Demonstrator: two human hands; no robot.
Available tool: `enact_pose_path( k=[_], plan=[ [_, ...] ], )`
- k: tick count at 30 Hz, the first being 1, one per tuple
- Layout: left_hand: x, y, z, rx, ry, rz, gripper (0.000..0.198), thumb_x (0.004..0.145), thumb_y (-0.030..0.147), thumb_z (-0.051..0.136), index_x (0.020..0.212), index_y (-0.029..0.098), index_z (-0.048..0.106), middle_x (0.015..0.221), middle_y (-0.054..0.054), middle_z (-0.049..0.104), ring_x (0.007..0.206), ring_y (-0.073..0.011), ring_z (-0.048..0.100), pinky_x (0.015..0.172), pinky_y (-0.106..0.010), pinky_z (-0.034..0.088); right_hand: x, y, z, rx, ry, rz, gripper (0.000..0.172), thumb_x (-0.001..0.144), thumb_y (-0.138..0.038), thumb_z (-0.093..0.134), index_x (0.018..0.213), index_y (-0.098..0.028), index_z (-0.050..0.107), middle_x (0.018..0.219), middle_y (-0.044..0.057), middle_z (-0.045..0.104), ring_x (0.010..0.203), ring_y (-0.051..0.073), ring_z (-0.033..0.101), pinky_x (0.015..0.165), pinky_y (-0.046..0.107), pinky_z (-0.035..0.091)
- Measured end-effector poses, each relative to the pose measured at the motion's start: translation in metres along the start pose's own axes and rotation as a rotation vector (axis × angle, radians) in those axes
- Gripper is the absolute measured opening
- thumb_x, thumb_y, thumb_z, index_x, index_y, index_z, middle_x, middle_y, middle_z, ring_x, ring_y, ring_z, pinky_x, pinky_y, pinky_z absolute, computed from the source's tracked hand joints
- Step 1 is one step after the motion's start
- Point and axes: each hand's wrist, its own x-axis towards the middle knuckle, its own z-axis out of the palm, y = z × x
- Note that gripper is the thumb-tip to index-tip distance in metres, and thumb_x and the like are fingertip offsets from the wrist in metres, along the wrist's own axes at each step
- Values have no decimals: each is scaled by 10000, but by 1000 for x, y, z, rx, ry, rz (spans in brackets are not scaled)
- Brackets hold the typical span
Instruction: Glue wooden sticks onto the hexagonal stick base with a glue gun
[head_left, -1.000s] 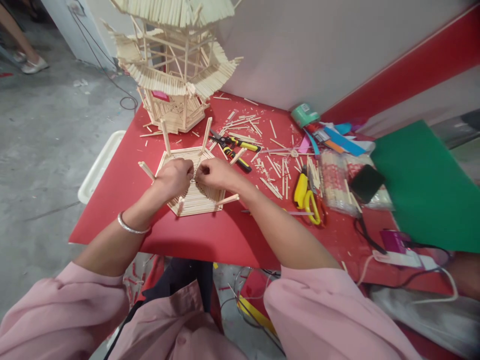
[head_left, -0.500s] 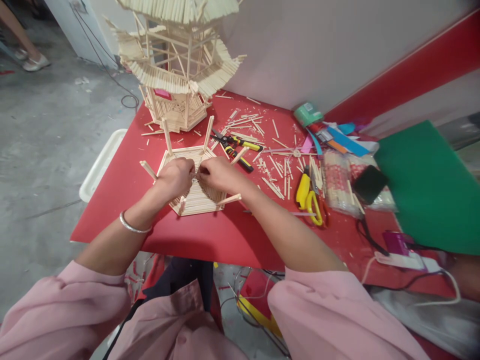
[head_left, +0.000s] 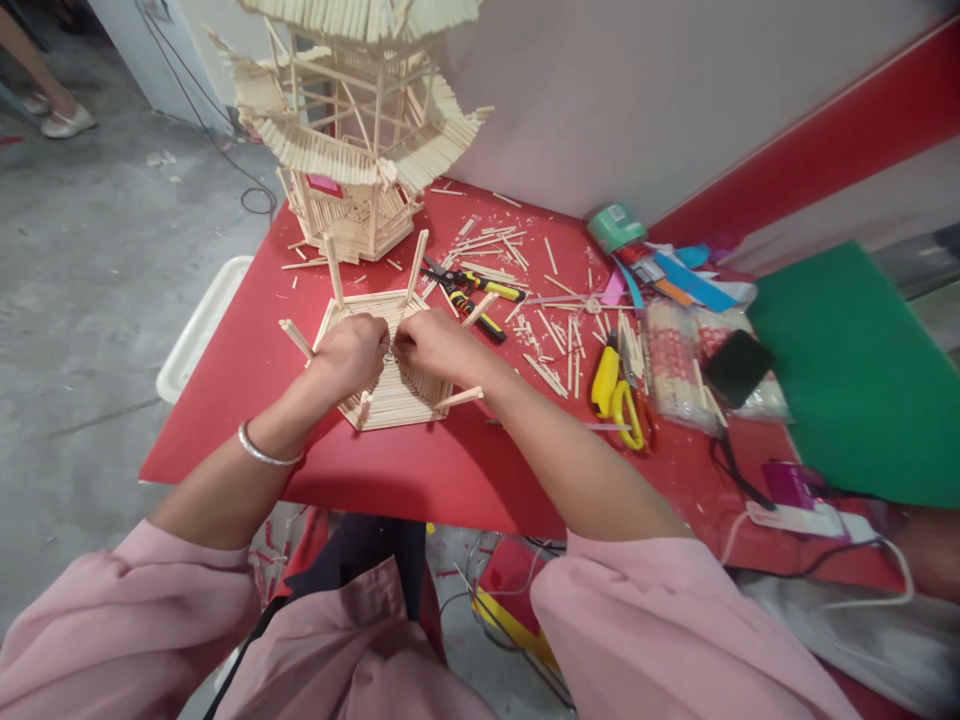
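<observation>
A flat six-sided base made of thin wooden sticks, with short posts standing at its corners, lies on the red table. Over its middle, my left hand and my right hand come close together, fingers curled and pinched. What lies between the fingertips is too small and hidden to make out. Behind the base stands a tall pagoda model of the same sticks, with layered roofs. Pliers with black and yellow handles lie just right of the base.
Loose sticks and chips are strewn across the table's right half. Yellow-handled scissors, packs of sticks, a green tape roll, a power strip and a green board lie further right. A white tray is beyond the left edge.
Both hands stay pinched over the middle of the base with hardly any movement. The whole view has shifted very slightly.
</observation>
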Motion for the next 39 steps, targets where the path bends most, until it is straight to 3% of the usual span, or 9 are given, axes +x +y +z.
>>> enact_pose_path(
  k=[12,20,27,39],
  plan=[
    [1,-1,3,22,14,1,265,832,151,468,954,137,703,982,-130,717,928,-246,647,836,-341,493,1,-3,-2,-28,-11,36,182,854,-138,590,920,-143,759,932,134,746,836,211,649,683,291,392],
    [-1,3,-4,29,-4,6,238,822,147,483,927,151,696,951,-114,718,918,-246,654,814,-327,495,7,-5,-4,16,-29,111,172,849,-223,637,922,-142,770,938,122,755,819,195,647,660,270,392],
    [1,1,2,9,26,5,231,816,134,480,896,159,695,941,-111,714,920,-243,653,851,-336,499,5,-5,-6,18,-45,96,227,820,-101,579,940,-126,770,964,126,762,823,187,642,647,268,373],
    [1,0,0,19,5,11,238,844,175,481,927,142,701,954,-126,711,916,-242,644,837,-339,496,6,-13,-9,28,-39,173,163,818,-204,667,910,-132,781,941,136,762,834,208,664,677,276,414]
  ],
)
